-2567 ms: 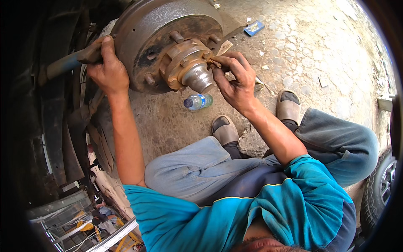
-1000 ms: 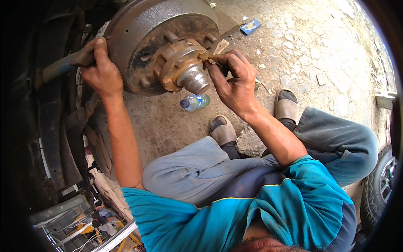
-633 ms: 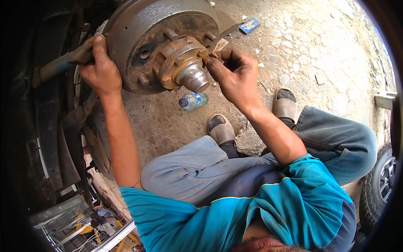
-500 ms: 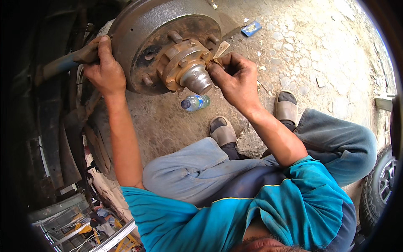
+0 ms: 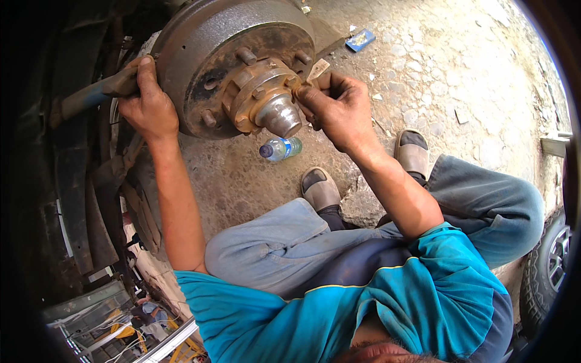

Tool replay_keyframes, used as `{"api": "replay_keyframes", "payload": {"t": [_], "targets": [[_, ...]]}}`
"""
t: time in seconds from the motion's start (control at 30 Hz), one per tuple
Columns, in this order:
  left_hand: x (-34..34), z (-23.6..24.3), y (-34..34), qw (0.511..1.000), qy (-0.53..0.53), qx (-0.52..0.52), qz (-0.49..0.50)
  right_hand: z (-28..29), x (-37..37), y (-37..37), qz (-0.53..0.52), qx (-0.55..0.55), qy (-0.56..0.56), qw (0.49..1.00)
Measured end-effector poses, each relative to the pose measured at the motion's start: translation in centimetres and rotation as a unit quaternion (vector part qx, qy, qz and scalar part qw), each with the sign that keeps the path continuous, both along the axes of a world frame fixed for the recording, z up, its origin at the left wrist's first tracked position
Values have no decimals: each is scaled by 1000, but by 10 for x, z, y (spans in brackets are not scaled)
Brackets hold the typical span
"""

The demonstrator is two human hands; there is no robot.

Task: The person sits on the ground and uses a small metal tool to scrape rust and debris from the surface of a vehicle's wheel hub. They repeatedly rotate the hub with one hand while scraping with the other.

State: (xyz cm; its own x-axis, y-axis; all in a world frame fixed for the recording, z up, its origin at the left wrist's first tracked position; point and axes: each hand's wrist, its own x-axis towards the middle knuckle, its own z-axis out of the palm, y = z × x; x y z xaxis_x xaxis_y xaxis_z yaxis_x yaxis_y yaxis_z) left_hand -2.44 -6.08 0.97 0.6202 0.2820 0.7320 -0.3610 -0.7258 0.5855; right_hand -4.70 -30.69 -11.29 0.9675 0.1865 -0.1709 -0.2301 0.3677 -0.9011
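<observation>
A large dark brake drum [image 5: 215,30] with protruding studs carries a rusty round hub [image 5: 254,85] tipped by a shiny metal cap [image 5: 275,112]. My left hand [image 5: 148,106] is closed at the drum's left edge, thumb up, on the end of a metal bar [image 5: 91,97]; its fingertips are hidden. My right hand [image 5: 336,112] pinches at the right side of the hub flange, thumb beside a bolt head; whatever it holds there is hidden. Beneath the cap a plastic water bottle [image 5: 281,147] lies on its side on the ground.
Dark vehicle structure [image 5: 72,181] fills the left. Cracked concrete ground [image 5: 448,78] bears a small blue object [image 5: 360,40] and scraps. My sandalled feet [image 5: 321,190] and bent legs are below. A tyre [image 5: 538,284] stands at right, a metal frame with clutter [image 5: 103,327] at lower left.
My right hand has turned and curled further, so its thumb now covers the small rusty piece that showed between the fingers earlier. My left hand stays in place.
</observation>
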Motion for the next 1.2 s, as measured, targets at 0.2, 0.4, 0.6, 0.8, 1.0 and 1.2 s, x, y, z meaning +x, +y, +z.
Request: {"api": "replay_keyframes", "payload": {"t": [0.2,0.4,0.6,0.8,1.0,1.2], "targets": [[-1,-1,1,1000,-2,0,-5,1,0,4,0,8,16,1000],[0,3,0,1000,4,-2,7,0,-2,4,-5,3,25,1000],[-2,4,-2,999,21,-30,15,-3,2,3,14,24,28,999],[-2,1,-1,999,23,-35,25,-2,3,3,0,103,-29,994],[-1,-3,3,1000,11,-21,0,-24,-1,16,-101,-7,-205,973],[1,-2,4,1000,6,-18,6,-37,-3,12,-145,-151,-337,918]]}}
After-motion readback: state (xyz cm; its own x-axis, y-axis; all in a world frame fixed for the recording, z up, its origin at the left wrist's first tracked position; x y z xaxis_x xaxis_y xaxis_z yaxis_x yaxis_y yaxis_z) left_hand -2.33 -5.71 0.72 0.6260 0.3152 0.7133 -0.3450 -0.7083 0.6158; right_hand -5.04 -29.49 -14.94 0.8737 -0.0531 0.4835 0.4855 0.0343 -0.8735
